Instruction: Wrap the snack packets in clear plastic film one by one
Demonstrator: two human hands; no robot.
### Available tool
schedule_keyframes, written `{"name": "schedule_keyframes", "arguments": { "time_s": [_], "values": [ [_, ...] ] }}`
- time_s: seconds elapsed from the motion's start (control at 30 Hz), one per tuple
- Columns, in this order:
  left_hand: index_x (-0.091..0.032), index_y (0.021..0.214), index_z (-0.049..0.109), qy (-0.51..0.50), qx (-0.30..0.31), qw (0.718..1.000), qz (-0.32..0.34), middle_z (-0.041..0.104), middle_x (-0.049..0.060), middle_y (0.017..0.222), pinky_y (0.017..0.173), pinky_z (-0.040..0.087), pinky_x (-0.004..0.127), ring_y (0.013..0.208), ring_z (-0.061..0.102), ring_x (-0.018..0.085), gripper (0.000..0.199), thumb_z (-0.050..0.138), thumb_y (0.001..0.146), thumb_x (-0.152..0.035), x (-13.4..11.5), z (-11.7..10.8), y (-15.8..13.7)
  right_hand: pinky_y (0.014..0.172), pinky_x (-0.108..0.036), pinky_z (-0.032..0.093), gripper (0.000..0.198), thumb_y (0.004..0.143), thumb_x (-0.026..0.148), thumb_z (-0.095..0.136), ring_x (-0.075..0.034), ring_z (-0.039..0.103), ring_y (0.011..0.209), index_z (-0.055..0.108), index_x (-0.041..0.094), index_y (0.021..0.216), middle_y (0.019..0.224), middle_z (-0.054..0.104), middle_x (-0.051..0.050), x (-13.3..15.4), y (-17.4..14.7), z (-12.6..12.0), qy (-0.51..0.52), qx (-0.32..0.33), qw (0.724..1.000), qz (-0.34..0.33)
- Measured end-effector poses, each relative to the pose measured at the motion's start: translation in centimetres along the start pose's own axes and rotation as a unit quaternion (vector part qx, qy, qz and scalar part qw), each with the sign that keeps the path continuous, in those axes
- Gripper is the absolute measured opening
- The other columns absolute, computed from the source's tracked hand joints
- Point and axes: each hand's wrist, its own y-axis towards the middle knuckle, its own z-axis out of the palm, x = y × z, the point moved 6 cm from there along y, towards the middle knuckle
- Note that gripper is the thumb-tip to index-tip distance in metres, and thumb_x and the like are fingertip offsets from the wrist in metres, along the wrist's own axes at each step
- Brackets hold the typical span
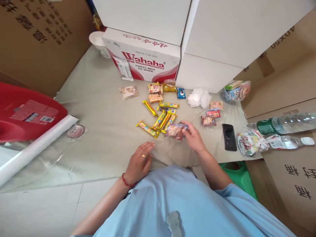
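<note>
My right hand [194, 136] is closed on the edge of a small wrapped snack packet [175, 131] with a reddish-brown and purple wrapper. The packet is over or against the right end of a group of yellow snack bars [163, 121]; whether it touches them I cannot tell. One yellow bar [147, 129] lies to the left, another [149, 108] farther back. My left hand [140, 161], with a ring and a red bracelet, rests at the table's near edge, fingers stretched forward and holding nothing. Right of the packet lie a dark red packet [208, 120] and a pink-red packet [213, 113].
White boxes and a Wahaha carton [148, 62] stand along the back, with wrapped cakes [155, 98] before them. A crumpled white plastic bag [199, 97], a phone [229, 137] and water bottles [286, 123] are rightward. A white roll [37, 149] and red container [29, 112] stand left.
</note>
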Motion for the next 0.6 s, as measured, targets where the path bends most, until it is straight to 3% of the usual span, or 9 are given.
{"name": "schedule_keyframes", "arguments": {
  "time_s": [0.1,0.2,0.27,0.37,0.47,0.6],
  "values": [
    [-0.028,0.137,0.06,0.045,-0.062,0.991,-0.108,0.072,0.008,0.129,0.107,0.055,0.047,0.123,0.067,0.026,0.042,0.048,0.098,-0.023,2.6,-1.6,-1.4,0.106,-0.038,0.049,0.053,0.101,0.035,0.039,-0.023,0.062,0.126,0.049,0.019,0.151,0.141,0.063,-0.013,0.6,4.0,-8.7,-0.152,-0.119,0.981,0.016],
    [-0.028,0.128,0.065,0.075,-0.091,0.981,-0.155,0.074,0.007,0.121,0.1,0.058,0.043,0.114,0.07,0.026,0.035,0.047,0.099,-0.026,4.3,-2.9,-2.8,0.11,-0.035,0.044,0.056,0.095,0.017,0.034,-0.022,0.058,0.132,0.054,0.01,0.147,0.147,0.06,-0.017,1.2,8.7,-13.6,-0.28,-0.123,0.951,0.049],
    [-0.028,0.126,0.066,0.091,-0.096,0.979,-0.154,0.075,0.007,0.119,0.098,0.058,0.043,0.112,0.07,0.027,0.033,0.047,0.098,-0.027,5.0,-3.4,-3.5,0.107,-0.031,0.044,0.057,0.094,0.011,0.033,-0.021,0.06,0.128,0.056,0.009,0.146,0.145,0.063,-0.017,1.2,11.1,-13.7,-0.384,-0.053,0.919,0.07],
    [-0.028,0.124,0.067,0.109,-0.109,0.977,-0.148,0.075,0.008,0.117,0.096,0.058,0.046,0.111,0.07,0.029,0.032,0.049,0.097,-0.026,5.7,-3.8,-4.4,0.099,-0.03,0.047,0.05,0.094,0.01,0.044,-0.023,0.066,0.117,0.062,0.012,0.141,0.131,0.071,-0.017,0.6,12.5,-12.0,-0.514,0.032,0.852,0.096],
    [-0.027,0.121,0.067,0.119,-0.131,0.975,-0.132,0.075,0.009,0.115,0.097,0.057,0.047,0.11,0.07,0.029,0.03,0.051,0.095,-0.022,5.9,-3.6,-5.1,0.097,-0.035,0.046,0.039,0.095,0.013,0.052,-0.029,0.067,0.117,0.07,0.012,0.13,0.124,0.072,-0.023,0.6,12.2,-11.2,-0.569,0.011,0.815,0.108],
    [-0.025,0.113,0.068,0.13,-0.156,0.973,-0.109,0.076,0.009,0.11,0.1,0.056,0.045,0.108,0.071,0.028,0.025,0.055,0.093,-0.019,5.5,-3.1,-5.2,0.094,-0.04,0.047,0.036,0.1,0.016,0.045,-0.032,0.067,0.116,0.074,0.01,0.119,0.118,0.072,-0.027,2.2,12.0,-12.3,-0.609,-0.038,0.784,0.118]
  ]
}}
